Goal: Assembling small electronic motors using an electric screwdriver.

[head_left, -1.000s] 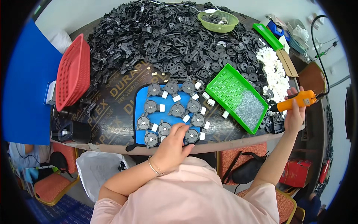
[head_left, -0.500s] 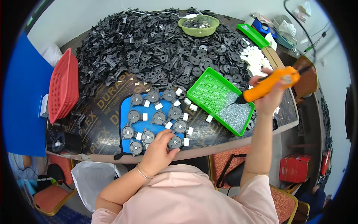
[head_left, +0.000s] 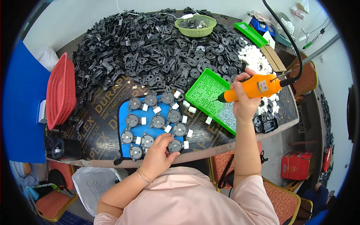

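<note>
Near left, L hand (head_left: 155, 153): thumb & fingers around the near-right black wheel (head_left: 174, 146); can't tell from my end if they're pinching it.
Mat (head_left: 143, 129): blue, under that wheel & rows of others w/ white tabs (head_left: 182, 119).
R hand (head_left: 245, 100): wrapped round an orange screwdriver (head_left: 258, 86), tip over the green tray (head_left: 196, 83), right of mat.
Far side: I see a heap of dark parts (head_left: 127, 48).
Far right: white bits (head_left: 255, 60).

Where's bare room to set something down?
Tabletop shows bare between the red baskets and the blue mat, toward the mat; a smaller patch lies between the mat and the green tray, beside loose white pieces. It's crowded on the mat, with round assemblies, and at the back, under black parts.
</note>
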A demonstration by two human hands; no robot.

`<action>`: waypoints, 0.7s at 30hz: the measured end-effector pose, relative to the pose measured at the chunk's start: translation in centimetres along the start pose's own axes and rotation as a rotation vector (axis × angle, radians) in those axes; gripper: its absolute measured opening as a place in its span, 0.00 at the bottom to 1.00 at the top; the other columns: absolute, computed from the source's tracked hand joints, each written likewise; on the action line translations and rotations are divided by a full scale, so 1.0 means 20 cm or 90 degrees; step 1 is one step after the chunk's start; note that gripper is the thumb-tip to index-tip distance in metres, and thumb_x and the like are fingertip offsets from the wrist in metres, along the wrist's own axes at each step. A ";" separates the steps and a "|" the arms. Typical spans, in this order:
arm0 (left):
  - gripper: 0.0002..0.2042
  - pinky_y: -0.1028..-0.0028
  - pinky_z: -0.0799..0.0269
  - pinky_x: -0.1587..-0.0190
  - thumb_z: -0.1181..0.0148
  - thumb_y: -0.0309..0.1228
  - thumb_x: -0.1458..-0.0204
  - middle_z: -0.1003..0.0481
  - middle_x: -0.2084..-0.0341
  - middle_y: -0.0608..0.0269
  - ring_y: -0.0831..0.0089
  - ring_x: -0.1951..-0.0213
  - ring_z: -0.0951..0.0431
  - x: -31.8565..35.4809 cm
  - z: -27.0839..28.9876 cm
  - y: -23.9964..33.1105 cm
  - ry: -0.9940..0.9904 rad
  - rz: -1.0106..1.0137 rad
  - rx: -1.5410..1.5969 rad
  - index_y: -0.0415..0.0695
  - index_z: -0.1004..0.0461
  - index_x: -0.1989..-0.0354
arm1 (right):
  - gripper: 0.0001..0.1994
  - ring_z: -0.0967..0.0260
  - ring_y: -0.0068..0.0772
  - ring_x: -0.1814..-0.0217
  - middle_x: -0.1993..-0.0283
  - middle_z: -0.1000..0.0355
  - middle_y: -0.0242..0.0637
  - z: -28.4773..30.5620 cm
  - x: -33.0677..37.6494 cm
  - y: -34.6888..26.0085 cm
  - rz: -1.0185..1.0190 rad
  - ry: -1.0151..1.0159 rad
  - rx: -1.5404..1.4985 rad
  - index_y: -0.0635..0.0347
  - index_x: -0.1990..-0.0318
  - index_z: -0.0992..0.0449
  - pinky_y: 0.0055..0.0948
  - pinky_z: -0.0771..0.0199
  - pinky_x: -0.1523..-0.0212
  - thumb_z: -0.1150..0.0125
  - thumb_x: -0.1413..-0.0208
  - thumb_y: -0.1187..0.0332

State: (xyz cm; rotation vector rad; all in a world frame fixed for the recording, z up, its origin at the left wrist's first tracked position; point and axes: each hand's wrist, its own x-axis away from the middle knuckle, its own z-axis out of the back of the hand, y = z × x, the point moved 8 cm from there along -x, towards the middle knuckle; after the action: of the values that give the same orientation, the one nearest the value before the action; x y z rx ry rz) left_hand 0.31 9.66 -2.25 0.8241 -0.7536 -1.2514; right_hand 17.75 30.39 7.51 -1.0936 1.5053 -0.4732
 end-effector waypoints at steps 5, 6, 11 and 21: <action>0.22 0.75 0.27 0.72 0.34 0.27 0.59 0.34 0.50 0.51 0.70 0.78 0.26 0.00 0.00 0.00 -0.002 0.001 0.005 0.37 0.33 0.54 | 0.16 0.36 0.26 0.72 0.65 0.35 0.36 0.06 0.01 0.06 -0.029 0.044 -0.013 0.65 0.52 0.35 0.24 0.34 0.69 0.44 0.49 0.79; 0.22 0.75 0.27 0.72 0.34 0.27 0.59 0.34 0.50 0.51 0.70 0.78 0.27 0.00 0.00 0.00 -0.002 -0.002 0.006 0.37 0.33 0.54 | 0.14 0.37 0.25 0.73 0.67 0.36 0.36 0.07 0.02 0.06 -0.019 0.049 -0.011 0.65 0.54 0.35 0.24 0.34 0.71 0.44 0.49 0.79; 0.22 0.75 0.28 0.72 0.34 0.27 0.58 0.34 0.50 0.52 0.70 0.78 0.27 0.00 0.00 0.00 -0.010 0.002 0.010 0.37 0.33 0.54 | 0.11 0.38 0.24 0.75 0.71 0.36 0.35 0.06 0.02 0.06 -0.001 0.043 0.022 0.64 0.57 0.34 0.23 0.35 0.73 0.44 0.48 0.78; 0.22 0.75 0.28 0.72 0.35 0.27 0.58 0.34 0.50 0.52 0.70 0.78 0.27 0.00 0.01 0.00 -0.002 -0.001 0.016 0.37 0.33 0.53 | 0.10 0.37 0.25 0.76 0.73 0.36 0.34 0.04 0.02 0.06 -0.001 0.046 0.022 0.64 0.59 0.34 0.24 0.35 0.74 0.44 0.48 0.78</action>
State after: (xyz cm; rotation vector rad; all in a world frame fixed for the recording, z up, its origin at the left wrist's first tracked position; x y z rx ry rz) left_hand 0.16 9.63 -2.26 0.8427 -0.7727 -1.2473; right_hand 18.12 30.87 6.11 -1.0613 1.5538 -0.5434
